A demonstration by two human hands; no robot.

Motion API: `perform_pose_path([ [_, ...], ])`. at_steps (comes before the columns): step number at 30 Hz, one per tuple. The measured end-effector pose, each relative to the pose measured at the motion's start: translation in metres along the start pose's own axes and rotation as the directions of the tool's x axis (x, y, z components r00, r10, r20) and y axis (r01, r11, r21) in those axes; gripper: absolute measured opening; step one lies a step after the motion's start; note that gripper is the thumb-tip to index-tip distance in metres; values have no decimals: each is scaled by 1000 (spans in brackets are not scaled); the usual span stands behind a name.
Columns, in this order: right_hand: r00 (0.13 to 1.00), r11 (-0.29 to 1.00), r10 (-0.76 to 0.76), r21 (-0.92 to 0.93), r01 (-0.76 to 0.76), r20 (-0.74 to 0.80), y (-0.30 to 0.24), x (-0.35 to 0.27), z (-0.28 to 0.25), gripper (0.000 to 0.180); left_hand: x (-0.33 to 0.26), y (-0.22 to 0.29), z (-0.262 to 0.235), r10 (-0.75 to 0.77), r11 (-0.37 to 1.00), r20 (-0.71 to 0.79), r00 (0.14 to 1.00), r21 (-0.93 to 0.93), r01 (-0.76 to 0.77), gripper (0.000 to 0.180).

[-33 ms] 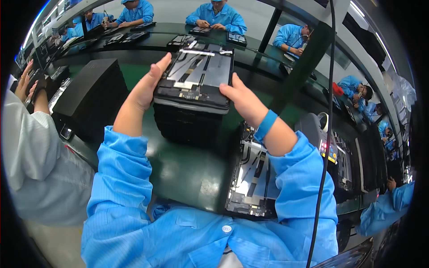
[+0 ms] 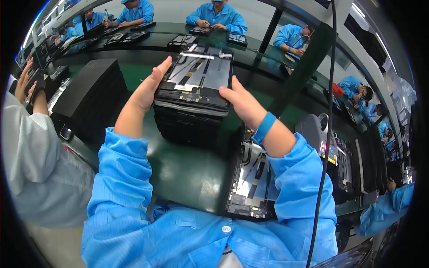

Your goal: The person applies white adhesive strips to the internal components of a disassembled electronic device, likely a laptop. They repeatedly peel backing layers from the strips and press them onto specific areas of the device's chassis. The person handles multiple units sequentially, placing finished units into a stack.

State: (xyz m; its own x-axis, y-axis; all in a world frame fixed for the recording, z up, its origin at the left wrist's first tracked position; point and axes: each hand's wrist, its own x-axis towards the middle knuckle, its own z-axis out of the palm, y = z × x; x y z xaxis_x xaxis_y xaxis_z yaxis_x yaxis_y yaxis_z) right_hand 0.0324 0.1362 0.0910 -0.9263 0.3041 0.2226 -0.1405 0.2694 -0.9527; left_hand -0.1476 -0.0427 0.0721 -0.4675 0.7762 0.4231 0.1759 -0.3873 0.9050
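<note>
An opened tablet with bare silver insides, dark ribbon strips and a black near edge lies on top of a tall stack of black slabs. My left hand presses against its left side, fingers stretched along the edge. On the right side my right hand grips the edge, its thumb over the top and its other fingers mostly hidden. A blue band circles my right wrist. Below my right forearm, near me, lies another opened tablet, partly covered by the sleeve.
A high black stack stands to the left, beside a person in a white sleeve. A grey device with lit buttons sits at right. A black cable hangs in front. Across the green table, people in blue work.
Hardly anything differs. The near edge of the top tablet sits slightly lower in the picture, and both hands stay at its sides.
</note>
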Motion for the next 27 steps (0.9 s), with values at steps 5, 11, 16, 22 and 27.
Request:
perform_pose_path([
  [5,996,994,88,-56,-89,-31,3,-11,6,72,-7,-14,-16,50,997,3,999,-59,-49,92],
  [11,1000,912,-3,-409,9,15,-31,-72,-25,71,-40,61,39,568,771,-135,812,433,-467,36],
  [16,995,984,-95,-152,89,-30,-52,-160,-37,37,-103,113,119,823,215,379,422,481,-850,14],
  [22,947,972,46,233,31,-317,-32,-257,-45,16,-91,145,172,760,-34,640,113,213,-977,40],
  [27,564,998,35,63,30,-825,0,-291,-68,10,-97,111,222,933,34,321,165,378,-925,20],
])
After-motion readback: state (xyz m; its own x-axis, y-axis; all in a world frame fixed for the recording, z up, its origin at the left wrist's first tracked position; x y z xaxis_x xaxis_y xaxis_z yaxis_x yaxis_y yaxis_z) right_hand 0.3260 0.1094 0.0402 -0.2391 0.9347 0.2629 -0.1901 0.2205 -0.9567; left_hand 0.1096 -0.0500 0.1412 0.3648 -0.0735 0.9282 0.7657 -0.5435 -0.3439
